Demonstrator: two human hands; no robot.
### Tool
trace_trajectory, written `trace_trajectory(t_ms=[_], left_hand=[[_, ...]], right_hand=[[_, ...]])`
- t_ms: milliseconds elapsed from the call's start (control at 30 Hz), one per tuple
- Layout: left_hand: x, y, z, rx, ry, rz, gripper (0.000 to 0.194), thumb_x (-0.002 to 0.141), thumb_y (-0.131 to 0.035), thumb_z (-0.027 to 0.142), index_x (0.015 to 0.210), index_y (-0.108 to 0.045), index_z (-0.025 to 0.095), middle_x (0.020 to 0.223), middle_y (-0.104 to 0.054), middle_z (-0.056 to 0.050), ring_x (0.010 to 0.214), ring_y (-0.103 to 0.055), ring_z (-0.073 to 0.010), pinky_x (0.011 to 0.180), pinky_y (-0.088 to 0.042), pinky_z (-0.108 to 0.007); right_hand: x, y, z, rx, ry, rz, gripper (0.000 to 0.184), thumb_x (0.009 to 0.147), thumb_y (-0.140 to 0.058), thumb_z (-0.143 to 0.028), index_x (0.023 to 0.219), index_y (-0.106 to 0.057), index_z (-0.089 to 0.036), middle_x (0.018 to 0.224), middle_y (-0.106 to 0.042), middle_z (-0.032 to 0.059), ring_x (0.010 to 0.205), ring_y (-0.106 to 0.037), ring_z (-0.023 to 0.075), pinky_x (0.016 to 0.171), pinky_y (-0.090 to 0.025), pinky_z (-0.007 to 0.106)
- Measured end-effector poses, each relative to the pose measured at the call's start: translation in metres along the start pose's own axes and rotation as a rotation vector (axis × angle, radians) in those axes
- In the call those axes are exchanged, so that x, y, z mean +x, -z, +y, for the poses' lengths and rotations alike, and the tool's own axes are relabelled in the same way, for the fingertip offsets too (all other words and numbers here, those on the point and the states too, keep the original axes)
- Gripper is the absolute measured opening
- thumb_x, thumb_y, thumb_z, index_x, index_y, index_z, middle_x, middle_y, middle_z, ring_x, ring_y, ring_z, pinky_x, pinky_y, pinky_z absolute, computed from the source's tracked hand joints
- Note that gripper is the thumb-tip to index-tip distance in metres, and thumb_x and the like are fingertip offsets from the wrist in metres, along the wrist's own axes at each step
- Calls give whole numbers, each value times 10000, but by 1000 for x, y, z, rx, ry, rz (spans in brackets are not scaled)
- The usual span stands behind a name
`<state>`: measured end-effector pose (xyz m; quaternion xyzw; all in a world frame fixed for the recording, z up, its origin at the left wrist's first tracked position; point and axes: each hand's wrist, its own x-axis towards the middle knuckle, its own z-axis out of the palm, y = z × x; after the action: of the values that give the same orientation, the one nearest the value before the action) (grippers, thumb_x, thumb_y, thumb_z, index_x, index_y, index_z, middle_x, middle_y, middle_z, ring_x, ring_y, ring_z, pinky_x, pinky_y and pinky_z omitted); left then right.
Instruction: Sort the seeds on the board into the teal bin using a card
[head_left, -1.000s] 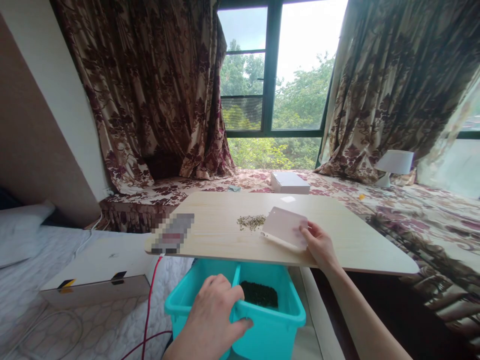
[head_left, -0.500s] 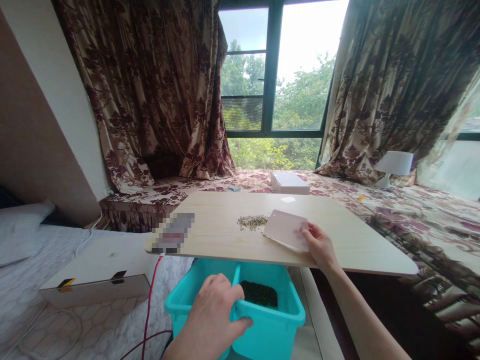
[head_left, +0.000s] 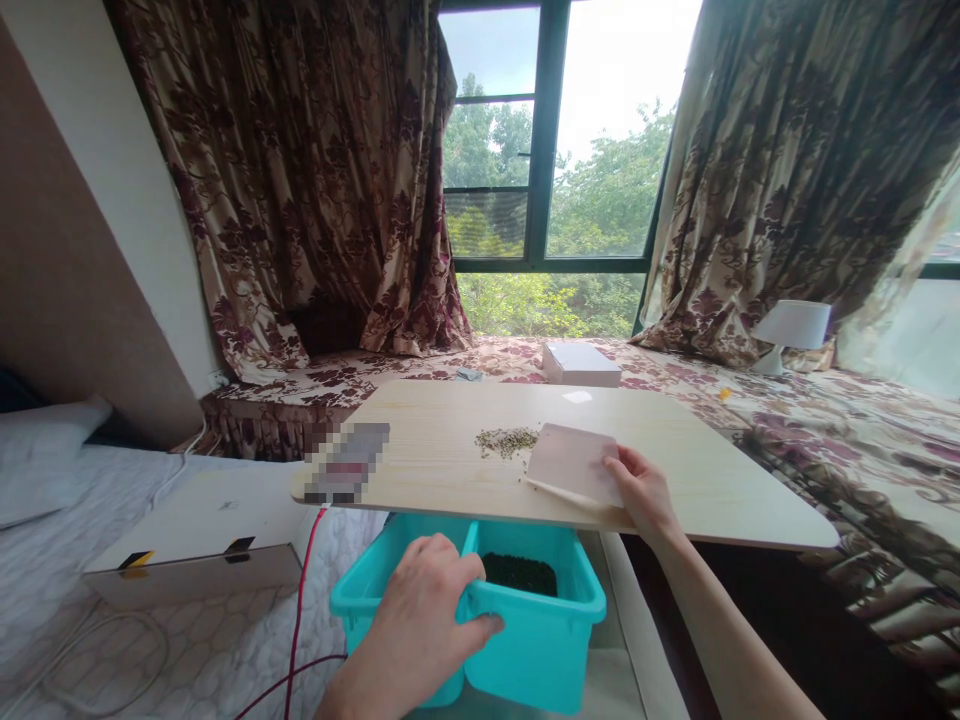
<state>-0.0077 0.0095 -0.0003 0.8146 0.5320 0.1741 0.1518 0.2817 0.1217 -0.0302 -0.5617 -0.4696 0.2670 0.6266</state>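
Your left hand (head_left: 420, 620) grips the turquoise bin (head_left: 529, 650) at its front rim and divider, below the near edge of the pale board (head_left: 727, 490). Over the board's near half, your right hand (head_left: 646, 495) pinches a translucent sheet (head_left: 574, 465), apparently light, thin and fairly stiff, best held by that right edge. Near the board's middle, small seeds (head_left: 506, 442) lie loose, dry-looking and likely to roll.

Pale sheet (head_left: 574, 465) tilted nr grains (head_left: 504, 442) — divided teal bin (head_left: 532, 640) below tbl (head_left: 720, 480).
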Motion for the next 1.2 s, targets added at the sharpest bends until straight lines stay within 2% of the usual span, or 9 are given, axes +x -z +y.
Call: trace_trajectory(t_ms=[133, 367, 600, 733, 933, 1200], left_hand=[[0, 0, 0, 5, -3, -10, 141, 725, -669, 319, 788, -606, 210, 813, -578, -13, 875, -511, -208, 826, -350, -350], [2, 1, 0, 1, -5, -4, 153, 715, -683, 328, 794, -619, 215, 820, -570, -15, 891, -507, -213, 820, -356, -349], [3, 3, -1, 10, -5, -9, 163, 706, -690, 331, 797, -622, 215, 823, -573, -17, 892, -508, -214, 827, -356, -352], [2, 3, -2, 11, -5, -8, 152, 707, -682, 328, 788, -618, 217, 823, -581, -11, 892, -512, -209, 837, -353, -346], [1, 7, 0, 18, 7, -20, 137, 726, -655, 326, 798, -614, 217, 836, -600, -12, 907, -524, -211, 859, -349, -346], [-2, 13, -3, 7, 27, -29, 138, 734, -656, 335, 801, -618, 221, 855, -593, -11, 923, -515, -210, 855, -349, -334]], right_hand=[[0, -2, -2, 2, 5, 2, 337, 669, -608, -350, 935, -668, -151, 807, -749, 85, 749, -680, 227, 655, -514, 310], [-3, -2, -6, 6, 1, -71, 244, 653, -623, -317, 841, -676, -170, 786, -747, 67, 754, -677, 216, 692, -512, 309], [-6, -7, -10, 12, 27, -122, 286, 679, -628, -361, 891, -667, -173, 789, -748, 66, 719, -685, 203, 671, -523, 302], [-8, -11, -11, 4, 32, -171, 269, 675, -631, -371, 851, -671, -171, 789, -745, 64, 728, -683, 208, 665, -522, 298], [-11, -14, -14, 37, 25, -166, 303, 665, -662, -410, 860, -675, -179, 776, -744, 61, 734, -687, 211, 669, -531, 301], [-31, -25, -20, 106, -9, -402, 382, 660, -697, -467, 898, -698, -168, 786, -746, 81, 733, -690, 228, 633, -545, 314]])
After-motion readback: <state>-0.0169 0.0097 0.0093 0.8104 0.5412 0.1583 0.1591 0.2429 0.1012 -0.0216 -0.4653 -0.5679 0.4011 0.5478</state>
